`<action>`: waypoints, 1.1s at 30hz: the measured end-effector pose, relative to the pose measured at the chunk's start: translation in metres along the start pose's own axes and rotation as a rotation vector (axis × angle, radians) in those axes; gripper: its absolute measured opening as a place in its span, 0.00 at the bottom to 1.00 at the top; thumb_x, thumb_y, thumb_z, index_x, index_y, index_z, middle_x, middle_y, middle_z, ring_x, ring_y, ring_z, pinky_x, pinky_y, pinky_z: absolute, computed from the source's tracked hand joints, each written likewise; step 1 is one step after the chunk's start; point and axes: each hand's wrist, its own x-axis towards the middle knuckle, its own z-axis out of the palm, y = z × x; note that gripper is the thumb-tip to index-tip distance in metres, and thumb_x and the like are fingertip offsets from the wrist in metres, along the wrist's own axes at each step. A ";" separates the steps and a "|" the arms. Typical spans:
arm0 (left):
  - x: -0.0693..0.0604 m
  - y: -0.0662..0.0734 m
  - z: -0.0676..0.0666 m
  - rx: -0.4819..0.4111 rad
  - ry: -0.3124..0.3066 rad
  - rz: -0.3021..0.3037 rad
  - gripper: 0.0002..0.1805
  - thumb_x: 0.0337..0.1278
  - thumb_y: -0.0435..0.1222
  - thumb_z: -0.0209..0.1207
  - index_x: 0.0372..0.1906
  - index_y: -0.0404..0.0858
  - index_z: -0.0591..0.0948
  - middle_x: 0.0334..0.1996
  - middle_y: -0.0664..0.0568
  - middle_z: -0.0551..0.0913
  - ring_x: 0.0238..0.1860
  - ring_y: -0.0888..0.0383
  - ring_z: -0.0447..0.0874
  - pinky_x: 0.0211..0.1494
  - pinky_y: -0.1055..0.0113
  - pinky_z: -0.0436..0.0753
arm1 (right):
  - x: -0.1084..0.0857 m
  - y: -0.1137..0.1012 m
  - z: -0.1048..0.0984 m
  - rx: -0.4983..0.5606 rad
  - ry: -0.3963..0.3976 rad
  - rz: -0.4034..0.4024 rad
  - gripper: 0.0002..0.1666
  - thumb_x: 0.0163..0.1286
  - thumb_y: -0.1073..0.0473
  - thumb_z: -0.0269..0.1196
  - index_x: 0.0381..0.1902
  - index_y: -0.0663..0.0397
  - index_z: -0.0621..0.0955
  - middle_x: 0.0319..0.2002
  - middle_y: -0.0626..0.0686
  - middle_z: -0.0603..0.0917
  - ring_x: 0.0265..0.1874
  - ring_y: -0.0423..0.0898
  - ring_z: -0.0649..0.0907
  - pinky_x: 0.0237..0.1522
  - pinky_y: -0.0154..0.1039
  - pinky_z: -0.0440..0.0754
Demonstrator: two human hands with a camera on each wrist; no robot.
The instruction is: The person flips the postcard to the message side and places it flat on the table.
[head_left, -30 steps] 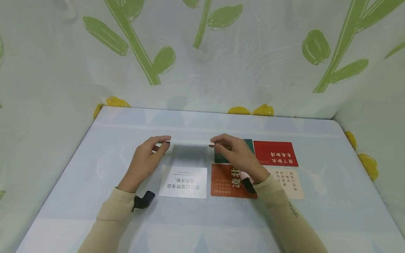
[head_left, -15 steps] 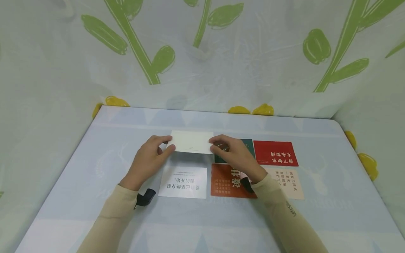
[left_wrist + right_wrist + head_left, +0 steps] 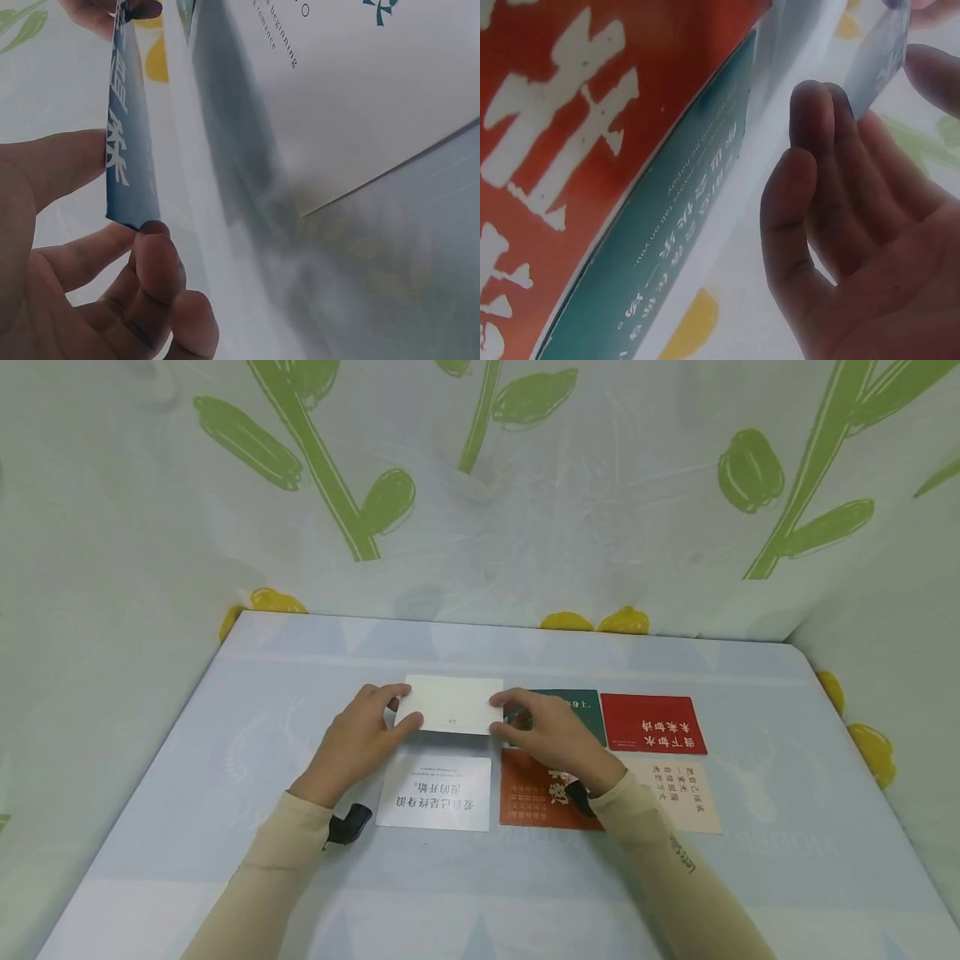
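Between my two hands a card is held tilted above the table, its plain whitish side towards my head. Its underside, in the left wrist view, is blue with white characters on the card. My left hand pinches the left end between thumb and fingers. The right hand pinches the opposite end. Directly below, nearer the body, a white printed card lies flat. An orange-red card and a green card lie partly hidden under my right hand and wrist.
Farther right lie a red card and a cream card, the latter partly covered by the right sleeve. The pale blue table ends at a back edge against a curtain with green leaves.
A second ago the card was seen nearly edge-on; it has since tipped so its whitish side faces up. Since half a second ago it has come slightly nearer, and my right hand has shifted slightly left.
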 end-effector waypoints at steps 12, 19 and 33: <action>-0.004 0.002 0.000 0.061 -0.047 -0.009 0.29 0.68 0.49 0.61 0.67 0.37 0.76 0.53 0.43 0.78 0.36 0.52 0.76 0.38 0.57 0.75 | -0.001 -0.004 0.002 -0.062 -0.108 0.049 0.24 0.68 0.50 0.68 0.61 0.46 0.81 0.42 0.46 0.85 0.39 0.44 0.81 0.43 0.40 0.81; -0.005 0.001 0.002 0.077 -0.059 -0.027 0.30 0.68 0.49 0.61 0.68 0.37 0.76 0.54 0.41 0.77 0.35 0.51 0.76 0.39 0.56 0.77 | 0.000 -0.006 0.004 -0.066 -0.113 0.055 0.25 0.69 0.50 0.68 0.62 0.47 0.81 0.42 0.46 0.84 0.39 0.45 0.80 0.42 0.39 0.81; -0.008 -0.001 0.004 0.001 -0.101 -0.052 0.30 0.69 0.50 0.59 0.67 0.36 0.75 0.49 0.41 0.74 0.39 0.50 0.77 0.43 0.55 0.77 | 0.001 -0.008 0.008 -0.107 -0.130 0.081 0.28 0.70 0.48 0.66 0.66 0.47 0.80 0.41 0.47 0.81 0.41 0.46 0.77 0.41 0.39 0.79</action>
